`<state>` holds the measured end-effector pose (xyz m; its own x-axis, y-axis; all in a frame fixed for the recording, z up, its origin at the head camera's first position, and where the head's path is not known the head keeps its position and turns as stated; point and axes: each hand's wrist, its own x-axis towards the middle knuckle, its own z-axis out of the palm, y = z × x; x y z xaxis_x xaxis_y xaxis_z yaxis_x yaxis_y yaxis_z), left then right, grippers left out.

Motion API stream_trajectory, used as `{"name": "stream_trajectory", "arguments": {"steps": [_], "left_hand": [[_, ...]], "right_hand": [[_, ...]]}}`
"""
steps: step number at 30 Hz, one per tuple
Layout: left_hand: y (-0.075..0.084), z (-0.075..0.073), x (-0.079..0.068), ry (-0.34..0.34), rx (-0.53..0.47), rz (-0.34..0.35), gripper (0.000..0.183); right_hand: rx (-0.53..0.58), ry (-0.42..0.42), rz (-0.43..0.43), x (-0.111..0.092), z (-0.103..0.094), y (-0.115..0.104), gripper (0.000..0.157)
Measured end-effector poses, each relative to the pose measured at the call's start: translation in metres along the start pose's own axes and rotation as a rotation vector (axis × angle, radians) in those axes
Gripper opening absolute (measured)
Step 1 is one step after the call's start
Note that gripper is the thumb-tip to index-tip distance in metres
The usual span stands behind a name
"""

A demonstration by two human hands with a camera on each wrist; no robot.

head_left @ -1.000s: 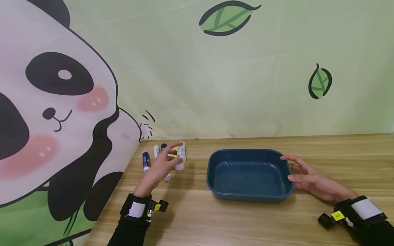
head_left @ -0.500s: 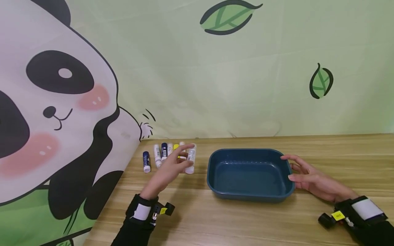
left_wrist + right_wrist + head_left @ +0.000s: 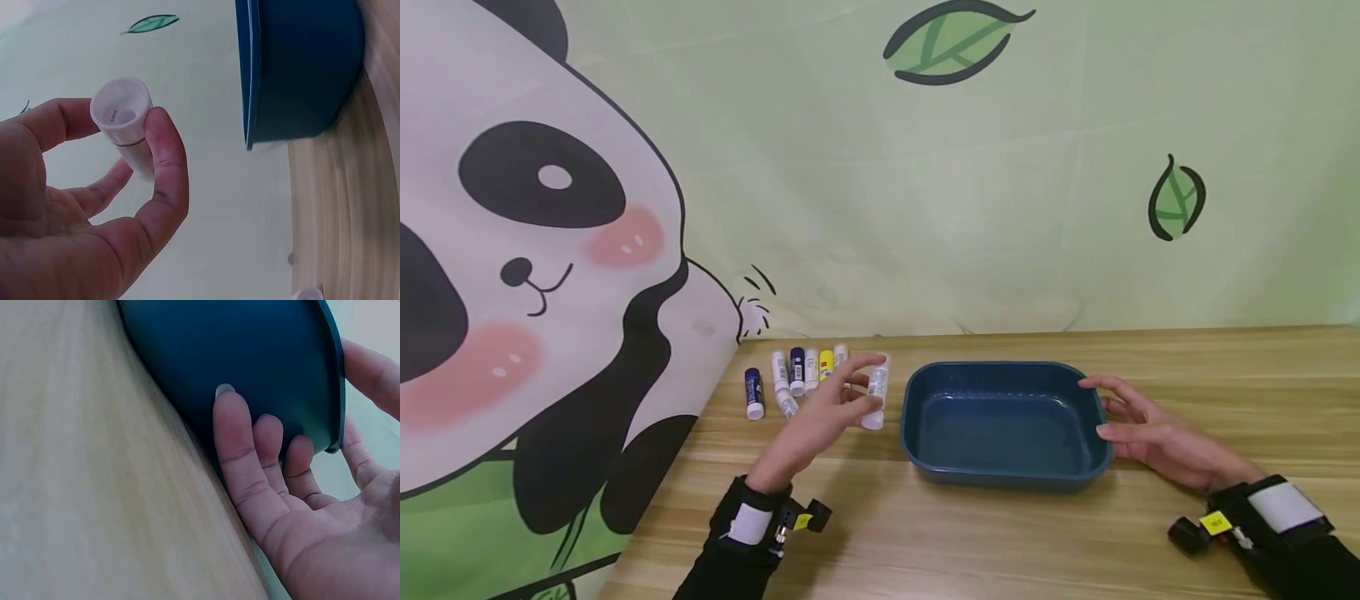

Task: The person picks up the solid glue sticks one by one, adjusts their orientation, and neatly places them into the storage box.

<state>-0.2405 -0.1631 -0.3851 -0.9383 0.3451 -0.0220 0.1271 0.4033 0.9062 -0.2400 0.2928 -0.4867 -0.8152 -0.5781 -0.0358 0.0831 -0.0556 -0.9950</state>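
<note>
Backdrop (image 3: 1015, 208): printed light green cloth, standing behind the work surface.
Table (image 3: 970, 542): wood-grain top; it supports the bin and the loose sticks.
Bin (image 3: 1007, 433): dark blue, rectangular with rounded corners, upright, opening upward, to the right of the loose sticks. Its raised left wall stands between the held stick and the interior and is the main obstruction.
Right hand (image 3: 1146, 437): grips the bin's right end, thumb and index finger at the rim, remaining fingers against the outer wall. Function, as judged: steadying the bin.
Left hand (image 3: 823, 412): pinches the white held stick between thumb and fingers. Step in hand, as judged: transfer of one stick from the group toward the bin.
Left wrist camera (image 3: 817, 515): projects from the strap on the bin side; keep it clear of the bin's front wall.
Loose sticks: a dark blue stick (image 3: 754, 393) lies apart at the far left; a yellow stick (image 3: 826, 364) lies among white and dark blue ones (some partly hidden by the left hand).
Held stick (image 3: 877, 392): near the bin's left wall but not touching it, slightly tilted, apparently off the table. Next move calls for lifting above the rim, traversing right, then lowering before release.
</note>
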Motion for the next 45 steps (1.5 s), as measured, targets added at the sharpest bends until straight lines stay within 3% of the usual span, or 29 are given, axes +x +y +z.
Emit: {"name": "stream_trajectory", "arguments": {"steps": [11,19,29,36,45], "left_hand": [[0.003,0.013,0.01,-0.051,0.018,0.007,0.057],[0.014,0.026,0.021,-0.118,0.107,-0.025,0.056],[0.032,0.043,0.039,-0.212,0.351,-0.059,0.056],[0.041,0.056,0.047,-0.269,0.428,-0.103,0.054],[0.051,0.066,0.056,-0.271,0.552,-0.136,0.053]], "right_hand": [[0.0,-0.004,-0.016,-0.001,0.001,0.002,0.055],[0.037,-0.032,-0.045,-0.002,-0.001,-0.001,0.055],[0.017,-0.002,-0.005,0.0,0.002,-0.002,0.053],[0.02,-0.009,-0.004,-0.001,0.003,-0.002,0.054],[0.025,-0.001,-0.012,-0.001,0.004,-0.002,0.055]]}}
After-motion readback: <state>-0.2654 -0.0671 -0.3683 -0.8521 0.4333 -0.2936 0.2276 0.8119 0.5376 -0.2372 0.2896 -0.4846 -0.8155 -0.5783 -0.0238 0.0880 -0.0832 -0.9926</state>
